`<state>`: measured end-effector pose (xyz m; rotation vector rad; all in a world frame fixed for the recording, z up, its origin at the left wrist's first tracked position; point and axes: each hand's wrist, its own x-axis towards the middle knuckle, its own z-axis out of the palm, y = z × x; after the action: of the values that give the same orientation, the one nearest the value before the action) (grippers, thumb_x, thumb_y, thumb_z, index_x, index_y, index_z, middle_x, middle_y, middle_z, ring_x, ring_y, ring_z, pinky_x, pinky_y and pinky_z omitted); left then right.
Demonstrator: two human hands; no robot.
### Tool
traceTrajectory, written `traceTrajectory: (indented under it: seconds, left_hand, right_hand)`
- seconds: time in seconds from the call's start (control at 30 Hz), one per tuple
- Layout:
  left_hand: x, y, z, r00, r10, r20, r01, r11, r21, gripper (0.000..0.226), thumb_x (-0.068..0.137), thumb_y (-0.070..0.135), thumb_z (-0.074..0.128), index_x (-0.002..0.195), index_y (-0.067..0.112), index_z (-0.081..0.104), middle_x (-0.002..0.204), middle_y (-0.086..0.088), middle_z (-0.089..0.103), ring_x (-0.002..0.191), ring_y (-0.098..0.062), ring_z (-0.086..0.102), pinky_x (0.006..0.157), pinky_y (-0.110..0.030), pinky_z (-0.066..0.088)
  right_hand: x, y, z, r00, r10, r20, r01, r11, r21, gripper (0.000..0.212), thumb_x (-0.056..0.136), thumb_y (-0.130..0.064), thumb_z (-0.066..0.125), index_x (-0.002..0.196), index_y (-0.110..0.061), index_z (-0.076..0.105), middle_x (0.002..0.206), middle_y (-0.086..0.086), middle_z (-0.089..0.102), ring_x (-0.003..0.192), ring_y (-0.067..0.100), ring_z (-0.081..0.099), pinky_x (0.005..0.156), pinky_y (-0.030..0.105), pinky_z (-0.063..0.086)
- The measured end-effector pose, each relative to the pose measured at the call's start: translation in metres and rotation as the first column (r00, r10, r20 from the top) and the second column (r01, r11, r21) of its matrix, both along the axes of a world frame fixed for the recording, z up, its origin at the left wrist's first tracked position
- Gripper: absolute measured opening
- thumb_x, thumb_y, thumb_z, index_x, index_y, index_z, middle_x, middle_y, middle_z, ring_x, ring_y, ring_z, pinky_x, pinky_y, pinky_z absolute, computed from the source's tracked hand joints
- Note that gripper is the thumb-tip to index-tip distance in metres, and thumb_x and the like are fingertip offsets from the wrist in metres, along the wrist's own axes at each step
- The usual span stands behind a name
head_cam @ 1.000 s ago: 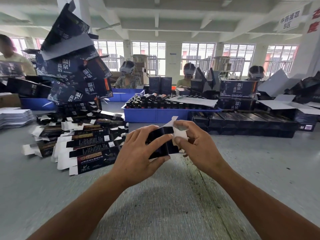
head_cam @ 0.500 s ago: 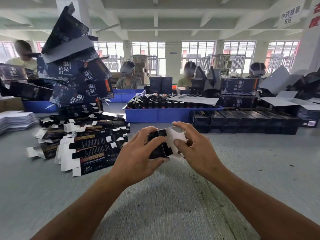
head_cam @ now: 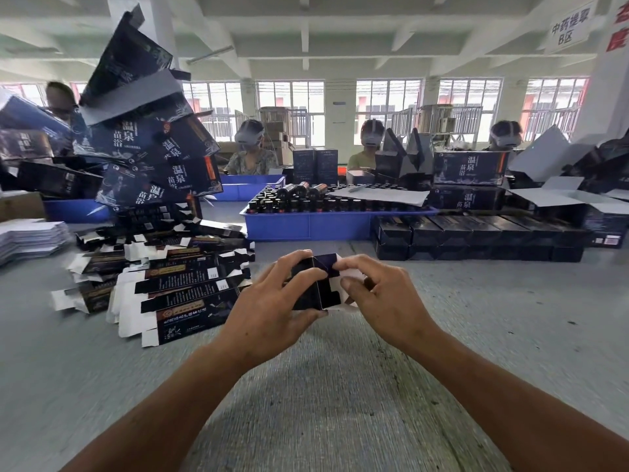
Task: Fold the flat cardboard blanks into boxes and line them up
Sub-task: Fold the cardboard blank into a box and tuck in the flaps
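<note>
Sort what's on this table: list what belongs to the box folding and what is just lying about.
Part of the job:
- small dark box, held in the left hand and right hand
- pile of flat blanks
- row of folded boxes

Just lying about:
- blue tray of bottles
- stack of white sheets
- heap of big printed cartons

One view only, from a wide-angle camera worn on the person's head. It faces forward and slightly down across the grey table [head_cam: 510,301]. Both forearms enter from the bottom edge and meet just below frame centre, where the left hand [head_cam: 269,311] and right hand [head_cam: 384,298] sit close to the lens. The blanks [head_cam: 177,287] lie at mid-left, the blue tray [head_cam: 326,226] straight ahead, the boxes [head_cam: 476,236] to its right. Windows and ceiling fill the upper half. Straight lines bow toward the edges. No second view exists, so no overlap.
</note>
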<state>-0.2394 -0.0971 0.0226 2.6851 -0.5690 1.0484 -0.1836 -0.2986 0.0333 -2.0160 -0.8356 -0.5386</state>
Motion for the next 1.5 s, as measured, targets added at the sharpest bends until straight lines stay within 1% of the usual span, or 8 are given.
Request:
traceTrajectory:
  seconds: [0.3, 0.4, 0.5, 0.67, 1.0, 1.2, 1.33, 1.5]
  left_hand:
    - [0.002, 0.004, -0.003, 1.0, 0.012, -0.01, -0.011, 0.999, 0.049, 0.06, 0.086, 0.039, 0.072, 0.137, 0.04, 0.041, 0.156, -0.008, 0.037, 0.132, -0.034, 0.05, 0.084, -0.051, 0.059]
    - [0.004, 0.009, -0.004, 1.0, 0.015, -0.015, -0.014, 1.0, 0.027, 0.057, 0.086, 0.035, 0.073, 0.136, 0.036, 0.046, 0.154, -0.01, 0.039, 0.132, -0.034, 0.05, 0.083, -0.054, 0.059]
    - [0.005, 0.013, -0.006, 0.999, 0.027, -0.022, -0.026, 1.0, 0.016, 0.06, 0.083, 0.03, 0.079, 0.138, 0.031, 0.054, 0.155, -0.008, 0.039, 0.135, -0.032, 0.047, 0.087, -0.054, 0.057]
    - [0.005, 0.011, -0.005, 1.0, 0.003, -0.006, -0.003, 1.0, 0.009, 0.053, 0.087, 0.039, 0.069, 0.137, 0.03, 0.055, 0.154, -0.007, 0.04, 0.135, -0.031, 0.047, 0.091, -0.052, 0.056]
    - [0.001, 0.006, -0.002, 1.0, -0.013, -0.005, 0.013, 1.0, 0.026, 0.051, 0.088, 0.041, 0.062, 0.137, 0.036, 0.052, 0.153, -0.011, 0.041, 0.132, -0.035, 0.05, 0.088, -0.055, 0.058]
    - [0.0, 0.003, -0.001, 1.0, 0.002, -0.006, -0.002, 1.0, 0.014, 0.058, 0.087, 0.044, 0.062, 0.141, 0.039, 0.041, 0.155, -0.009, 0.039, 0.133, -0.033, 0.05, 0.091, -0.054, 0.056]
    - [-0.001, 0.002, -0.001, 1.0, 0.005, 0.002, -0.005, 0.999, 0.041, 0.053, 0.087, 0.04, 0.067, 0.137, 0.037, 0.049, 0.154, -0.012, 0.04, 0.133, -0.036, 0.05, 0.088, -0.055, 0.057]
    - [-0.001, 0.001, -0.002, 1.0, 0.01, 0.009, -0.01, 1.0, 0.017, 0.053, 0.086, 0.033, 0.075, 0.135, 0.029, 0.059, 0.154, -0.011, 0.04, 0.131, -0.035, 0.051, 0.088, -0.053, 0.058]
  right_hand:
    - [-0.001, 0.0, 0.0, 1.0, 0.021, -0.015, -0.021, 0.999, -0.042, 0.029, 0.096, -0.025, 0.064, 0.125, -0.026, 0.068, 0.113, -0.01, 0.072, 0.086, -0.007, 0.064, 0.074, 0.003, 0.043]
    - [-0.001, -0.001, -0.001, 0.991, 0.075, -0.109, -0.094, 0.977, -0.19, 0.072, 0.082, -0.056, 0.07, 0.146, -0.032, 0.047, 0.136, -0.017, 0.052, 0.113, -0.001, 0.055, 0.095, 0.02, 0.044]
    - [-0.002, 0.001, -0.003, 0.985, 0.105, -0.134, -0.141, 0.946, -0.293, 0.095, 0.074, -0.058, 0.071, 0.155, -0.03, 0.031, 0.149, -0.016, 0.042, 0.126, 0.005, 0.046, 0.104, 0.03, 0.044]
    - [-0.002, 0.005, -0.006, 0.999, 0.023, 0.023, -0.017, 0.977, -0.215, 0.065, 0.09, -0.022, 0.07, 0.15, -0.023, 0.045, 0.141, -0.008, 0.057, 0.108, -0.006, 0.048, 0.082, -0.004, 0.034]
    - [-0.004, 0.003, -0.002, 1.0, -0.003, 0.031, 0.007, 0.992, -0.125, 0.055, 0.09, -0.022, 0.073, 0.142, -0.022, 0.056, 0.138, -0.003, 0.062, 0.116, 0.008, 0.061, 0.103, 0.022, 0.042]
    - [-0.004, 0.002, -0.002, 0.999, -0.021, 0.043, 0.025, 0.994, -0.103, 0.047, 0.091, -0.02, 0.072, 0.137, -0.024, 0.061, 0.129, -0.006, 0.068, 0.097, -0.015, 0.054, 0.083, -0.005, 0.033]
    - [-0.005, 0.002, -0.003, 0.999, -0.025, 0.025, 0.027, 0.998, -0.064, 0.044, 0.09, -0.022, 0.074, 0.132, -0.029, 0.062, 0.097, -0.02, 0.066, 0.079, -0.021, 0.056, 0.07, 0.001, 0.043]
    - [-0.004, 0.002, -0.002, 0.994, -0.005, -0.109, 0.007, 1.0, 0.022, 0.054, 0.088, -0.024, 0.075, 0.129, -0.04, 0.045, 0.116, -0.011, 0.065, 0.089, 0.001, 0.068, 0.074, 0.013, 0.05]
